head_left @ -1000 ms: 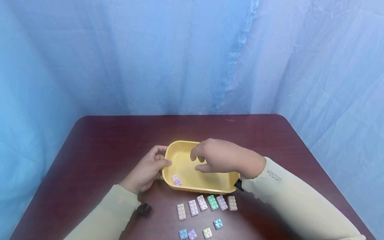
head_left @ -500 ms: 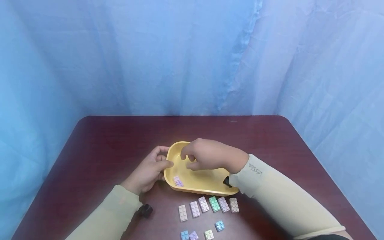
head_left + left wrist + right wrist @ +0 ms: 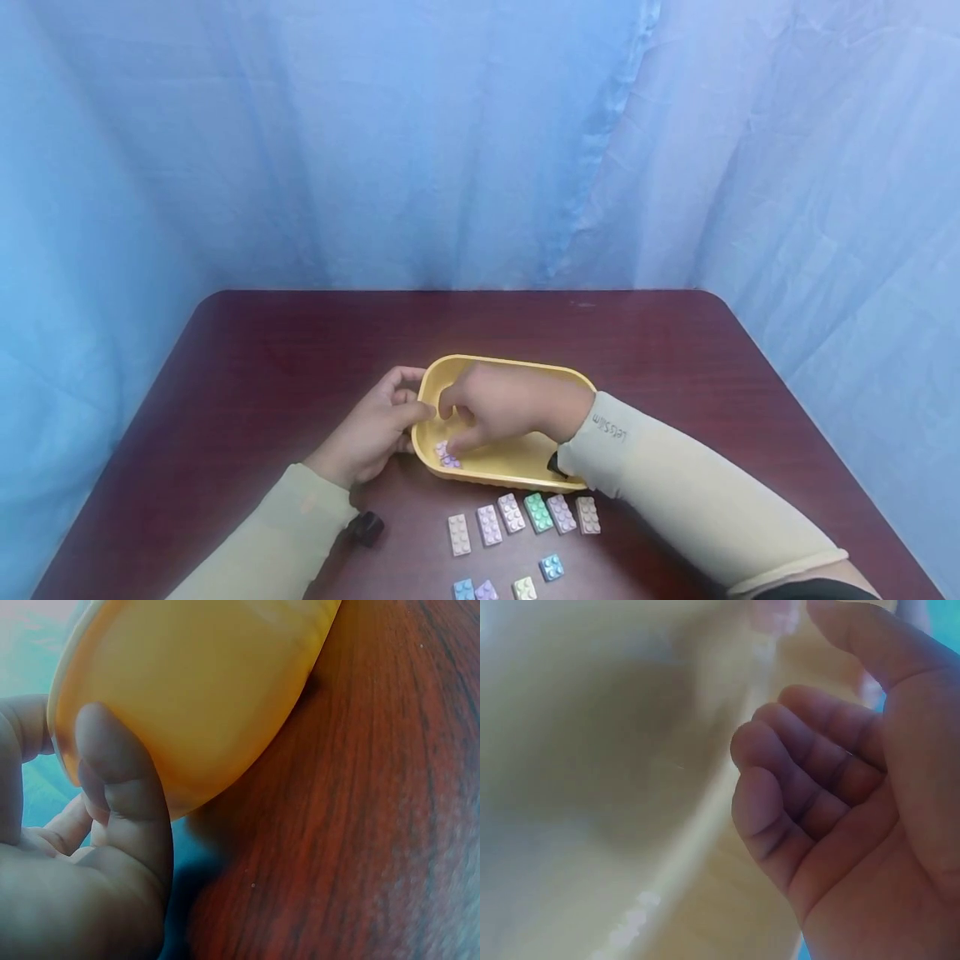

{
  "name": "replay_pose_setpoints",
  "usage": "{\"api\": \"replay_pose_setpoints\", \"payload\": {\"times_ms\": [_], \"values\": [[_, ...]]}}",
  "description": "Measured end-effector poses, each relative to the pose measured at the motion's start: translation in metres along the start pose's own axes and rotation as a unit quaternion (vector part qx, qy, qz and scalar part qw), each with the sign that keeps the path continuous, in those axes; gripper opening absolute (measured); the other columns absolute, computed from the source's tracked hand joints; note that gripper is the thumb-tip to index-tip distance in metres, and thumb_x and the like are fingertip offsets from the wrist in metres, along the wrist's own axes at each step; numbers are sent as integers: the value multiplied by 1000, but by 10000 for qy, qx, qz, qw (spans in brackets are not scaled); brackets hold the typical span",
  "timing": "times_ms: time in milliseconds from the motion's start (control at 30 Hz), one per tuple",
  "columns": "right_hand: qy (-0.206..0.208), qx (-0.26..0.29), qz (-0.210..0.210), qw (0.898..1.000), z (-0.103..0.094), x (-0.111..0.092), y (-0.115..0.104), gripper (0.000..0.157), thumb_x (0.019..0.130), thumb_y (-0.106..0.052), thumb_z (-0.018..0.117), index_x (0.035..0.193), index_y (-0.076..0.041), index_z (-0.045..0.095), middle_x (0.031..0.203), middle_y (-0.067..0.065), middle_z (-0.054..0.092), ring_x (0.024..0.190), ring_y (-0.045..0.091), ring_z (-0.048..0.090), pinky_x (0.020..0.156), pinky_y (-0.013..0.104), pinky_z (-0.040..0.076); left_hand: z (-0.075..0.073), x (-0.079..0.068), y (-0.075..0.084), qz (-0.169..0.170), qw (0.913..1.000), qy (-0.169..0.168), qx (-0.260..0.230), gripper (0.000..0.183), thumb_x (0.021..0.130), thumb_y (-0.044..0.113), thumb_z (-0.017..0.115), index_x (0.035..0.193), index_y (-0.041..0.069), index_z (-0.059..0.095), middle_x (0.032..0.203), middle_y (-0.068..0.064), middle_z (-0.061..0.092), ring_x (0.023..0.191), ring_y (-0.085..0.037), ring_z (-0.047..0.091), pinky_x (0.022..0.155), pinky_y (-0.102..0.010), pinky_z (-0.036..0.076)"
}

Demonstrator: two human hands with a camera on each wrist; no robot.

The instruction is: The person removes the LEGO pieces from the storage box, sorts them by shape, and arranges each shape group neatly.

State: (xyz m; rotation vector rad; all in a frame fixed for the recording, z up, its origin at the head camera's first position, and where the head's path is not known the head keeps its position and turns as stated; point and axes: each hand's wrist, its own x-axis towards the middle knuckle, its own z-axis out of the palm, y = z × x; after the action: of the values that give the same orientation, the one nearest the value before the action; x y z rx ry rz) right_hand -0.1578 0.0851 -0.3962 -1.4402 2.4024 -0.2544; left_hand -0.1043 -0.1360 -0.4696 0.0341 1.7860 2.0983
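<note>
My left hand [image 3: 375, 425] grips the left end of a yellow plastic basin [image 3: 498, 460]. In the left wrist view, its thumb lies over the inside of the wall, with fingers behind the rim. The basin looks slightly tilted there. My right hand [image 3: 504, 404] reaches down inside the basin, fingers loosely bent. Its thumb is close to a pink toy brick [image 3: 442, 447] and a purple toy brick [image 3: 452, 461] in the near left corner. In the right wrist view, a blurred pink brick [image 3: 774, 616] appears beside the thumb tip, and nothing shows within the bent fingers [image 3: 757, 799].
In front of the basin, several eight-stud bricks form a row, including a green one [image 3: 537, 512]. Nearer lie smaller bricks: blue [image 3: 551, 567], pale yellow [image 3: 524, 589], purple [image 3: 487, 591] and another blue [image 3: 463, 590]. Blue curtains [image 3: 450, 150] hang around the dark red table [image 3: 262, 375].
My right hand has moved left and lower into the basin, toward the two bricks in its corner. The left hand keeps its grip on the basin's end.
</note>
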Motion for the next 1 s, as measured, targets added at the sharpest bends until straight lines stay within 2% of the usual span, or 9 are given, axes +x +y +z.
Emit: {"api": "replay_pose_setpoints", "payload": {"times_ms": [133, 267, 533, 700, 833, 1000], "values": [[-13, 1, 54, 10000, 7, 2, 0, 32, 97, -44, 85, 112, -16, 77, 72, -10, 57, 62, 1, 49, 60, 21, 42, 0, 0, 0, -13, 10000, -2, -20, 63, 95, 1, 69, 153, 7, 45, 103, -9, 62, 79, -21, 69, 62, -31, 65], [47, -2, 26, 10000, 10, 3, 0, 33, 98, -44, 84, 113, -15, 78, 76, -8, 61, 65, 1, 51, 62, 20, 43, 0, 0, 0, -12, 10000, -15, -38, 63, 96, 1, 69, 154, 7, 45, 103, -10, 62, 80, -22, 70, 64, -32, 67], [72, 122, 69, 9999, 6, -1, 3, 26, 94, -36, 88, 103, -15, 76, 74, -9, 58, 66, 2, 51, 64, 21, 44, 1, 0, 0, -9, 10000, -16, -30, 64, 96, 1, 69, 154, 7, 44, 103, -9, 62, 80, -21, 69, 63, -30, 65], [41, 43, 169, 9998, 4, -4, 4, 24, 97, -38, 86, 100, -16, 75, 73, -10, 58, 66, 2, 52, 64, 22, 44, 1, -1, 2, -17, 10000, 32, 39, 62, 96, 2, 69, 153, 7, 45, 102, -9, 62, 78, -21, 68, 60, -29, 62], [-35, 26, 71, 10000, 5, -4, 3, 20, 99, -37, 83, 101, -19, 76, 74, -12, 59, 67, 1, 53, 65, 21, 45, 0, -2, 3, -36, 10000, 41, 37, 62, 96, 2, 69, 153, 7, 45, 103, -9, 62, 78, -21, 68, 61, -29, 63], [-278, 193, 36, 9994, 10, -3, 1, 17, 97, -33, 85, 103, -20, 76, 77, -13, 62, 70, -1, 55, 68, 19, 47, 0, -3, 3, -52, 10000, 49, -1, 62, 96, 1, 68, 154, 6, 44, 102, -9, 62, 77, -19, 68, 60, -29, 63]]}}
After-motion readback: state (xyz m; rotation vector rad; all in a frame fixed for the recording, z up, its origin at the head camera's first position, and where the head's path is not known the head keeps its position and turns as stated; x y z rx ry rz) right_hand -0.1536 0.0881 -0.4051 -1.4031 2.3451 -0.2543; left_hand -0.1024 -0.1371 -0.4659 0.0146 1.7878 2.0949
